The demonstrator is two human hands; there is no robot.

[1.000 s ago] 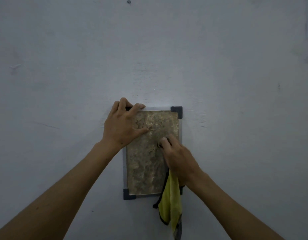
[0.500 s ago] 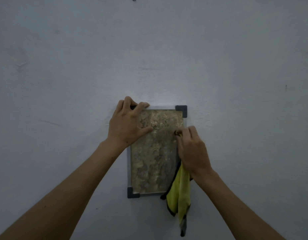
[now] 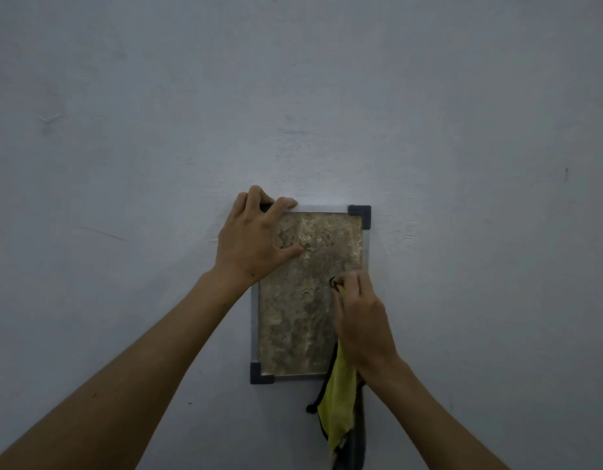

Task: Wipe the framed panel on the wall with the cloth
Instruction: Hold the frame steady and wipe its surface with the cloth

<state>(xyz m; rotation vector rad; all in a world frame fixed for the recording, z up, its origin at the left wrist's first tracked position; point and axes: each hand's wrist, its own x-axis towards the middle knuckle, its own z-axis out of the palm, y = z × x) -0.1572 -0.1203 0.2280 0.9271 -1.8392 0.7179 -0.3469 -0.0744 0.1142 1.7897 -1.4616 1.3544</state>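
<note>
Two bare forearms reach up from the bottom of the view toward the wall. The right hand (image 3: 362,320) is closed around a yellow cloth (image 3: 337,405) with dark edging; a small bunched bit shows above the fingers, pressed against the right side of the framed panel (image 3: 303,307) about halfway up, while the loose rest hangs below the wrist, past the panel's lower right corner. The left hand (image 3: 256,239) is spread, not gripping anything in its palm — fingers hooked over the upper left corner of the frame, thumb lying flat on the mottled gold-brown surface. The panel stands upright, taller than wide, with a thin silver frame and dark corner caps (image 3: 360,215) visible at top right and bottom left. It sits flat on a plain pale wall (image 3: 462,130) — low in the view, just right of centre.
</note>
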